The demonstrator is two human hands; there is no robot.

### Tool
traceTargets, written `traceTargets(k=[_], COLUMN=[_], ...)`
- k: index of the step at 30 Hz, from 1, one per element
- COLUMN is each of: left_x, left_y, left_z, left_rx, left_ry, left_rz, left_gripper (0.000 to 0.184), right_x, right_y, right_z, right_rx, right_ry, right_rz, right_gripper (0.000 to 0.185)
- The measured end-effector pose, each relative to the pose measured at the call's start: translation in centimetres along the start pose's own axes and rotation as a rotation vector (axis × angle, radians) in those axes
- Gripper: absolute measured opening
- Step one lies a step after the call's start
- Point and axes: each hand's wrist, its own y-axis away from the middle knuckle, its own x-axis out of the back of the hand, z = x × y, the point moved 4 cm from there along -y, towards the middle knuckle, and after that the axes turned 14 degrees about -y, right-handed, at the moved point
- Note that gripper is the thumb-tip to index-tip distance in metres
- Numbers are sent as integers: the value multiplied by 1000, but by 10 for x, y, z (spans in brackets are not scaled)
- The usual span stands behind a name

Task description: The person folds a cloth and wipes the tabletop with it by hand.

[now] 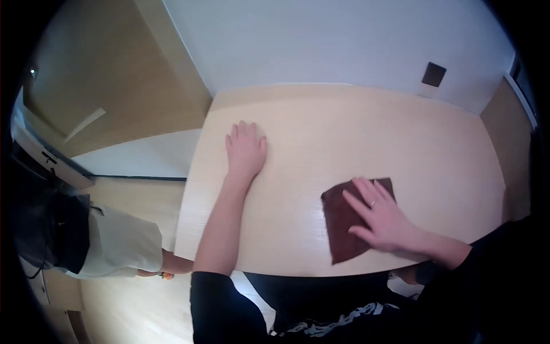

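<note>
A dark red-brown cloth [342,229] lies flat on the light wooden table [303,149], close to its front edge. My right hand [384,221] rests on top of the cloth with fingers stretched out, covering its right part; a ring shows on one finger. Farther left on the bare tabletop, my left hand [246,150] lies palm down, its fingers extended and nothing in them.
Behind the table rises a white wall with a dark socket plate [433,74]. A wooden panel [126,74] stands at the left. Another person in light shorts [123,241] is on the floor at the lower left. A low partition [510,126] borders the right side.
</note>
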Motion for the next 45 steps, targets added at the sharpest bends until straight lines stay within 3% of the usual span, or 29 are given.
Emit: traceTargets(k=[5,9,14,17,19,21,23,34,39,45], left_x=[-7,-1,-1,2,-6,-7,-7,-7,-13,-7], left_y=[1,-3,-1,-1,1,2,0,2,5,3], left_z=[-3,-4,0,-1,-4,1,-4,-4,-7,-7], left_rx=[1,-3,-8,-13,-28,-21,16,-6,-10,-29], left_ry=[-16,-2,-1,-3,14,1,-14,39,34,49], left_rz=[83,-15,37,-60,44,149,78,17,59,14], left_gripper=[47,49,47,47,45,43,44,47,47,47], right_x=[19,39,63,61,58,49,43,3,5,30], right_y=[-82,-154,-206,-204,-196,-196,-189,-41,-48,-117], right_z=[74,138,176,176,174,181,170,46,73,141], right_rx=[33,-8,41,102,105,59,-72,56,66,-101], right_ry=[60,100,105,150,195,183,174,163,149,201], right_rz=[153,275,358,511,532,502,392,164,211,358], right_gripper=[64,61,55,48,45,46,50,51,51,52])
